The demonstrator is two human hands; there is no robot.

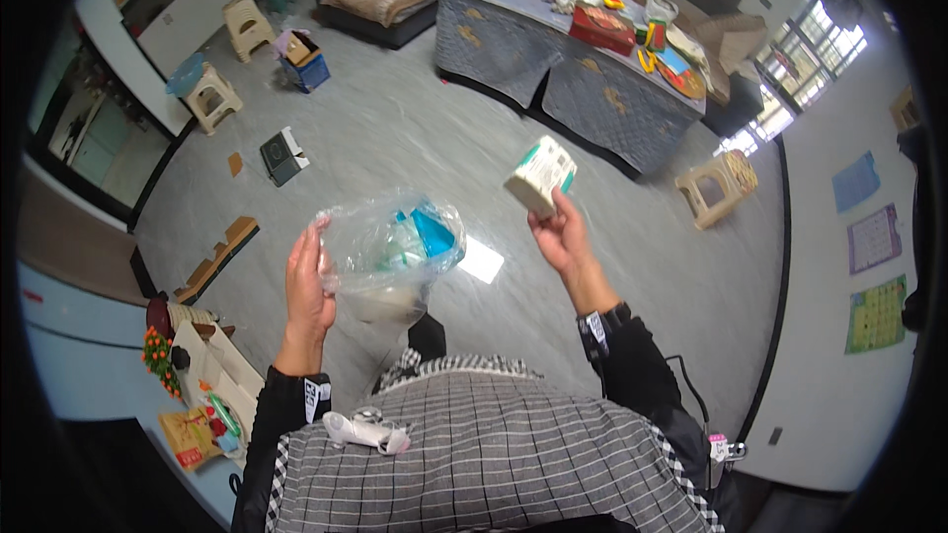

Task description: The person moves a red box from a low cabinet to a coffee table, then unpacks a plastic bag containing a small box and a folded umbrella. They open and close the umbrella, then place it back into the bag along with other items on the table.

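Note:
My left hand (307, 281) holds a clear plastic bag (355, 240) by its rim, with the mouth spread wide. Inside the bag lie a bright blue wrapper (431, 231) and some crumpled pale green and white material (400, 248). To the right, my right hand (563, 233) grips a small white and green pack (544, 170) by its lower end. The pack bears dark print on its upper face and is held in the air, apart from the bag. What it contains cannot be seen.
Ahead stands a long table (496, 37) under a grey quilted cloth, crowded with packets and a red box (601, 28). Plastic stools (715, 189) stand right and left. A dark box (284, 155) and a cardboard strip (218, 259) lie on the floor at left.

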